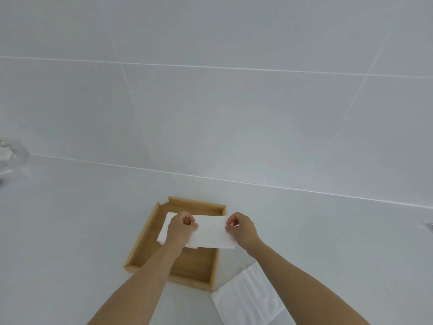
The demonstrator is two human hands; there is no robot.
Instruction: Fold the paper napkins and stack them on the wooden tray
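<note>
A wooden tray lies on the white counter in front of me. Over its far half I hold a folded white paper napkin by both ends. My left hand pinches its left end and my right hand pinches its right end. Beneath it, a stack of folded napkins rests in the tray, showing at the left of my left hand. Unfolded white napkins lie on the counter near me, right of the tray and partly under my right forearm.
A white tiled wall rises just behind the tray. A clear glass object sits at the far left edge of the counter. A small metal piece shows at the right edge.
</note>
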